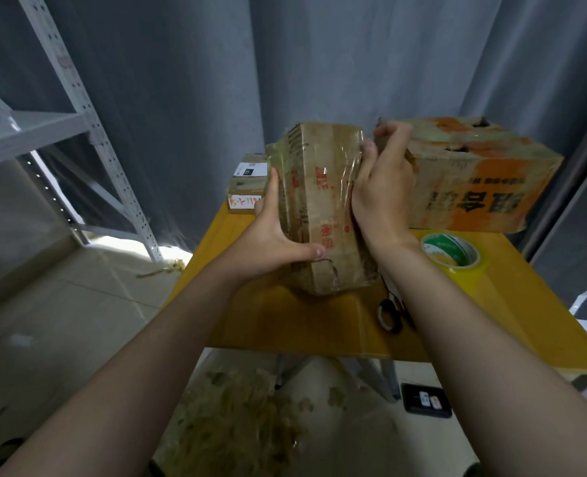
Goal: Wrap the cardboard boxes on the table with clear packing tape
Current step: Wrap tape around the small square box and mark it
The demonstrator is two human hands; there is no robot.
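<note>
A brown cardboard box (319, 201) with red print, wrapped in shiny clear tape, stands tilted on the yellow table (512, 297). My left hand (273, 235) holds its left side, fingers up along the side and thumb across the front face. My right hand (383, 187) presses flat against the box's right side, fingers reaching over the top right edge. A roll of clear tape (452, 256) with a green and white core lies on the table to the right. A larger orange and brown box (478, 177) lies behind my right hand.
A small box with a white label (247, 187) sits at the table's far left corner. Black scissors (390, 315) lie under my right forearm. A grey metal shelf (78, 132) stands left. Tape scraps (237, 414) and a black phone (426, 402) lie on the floor.
</note>
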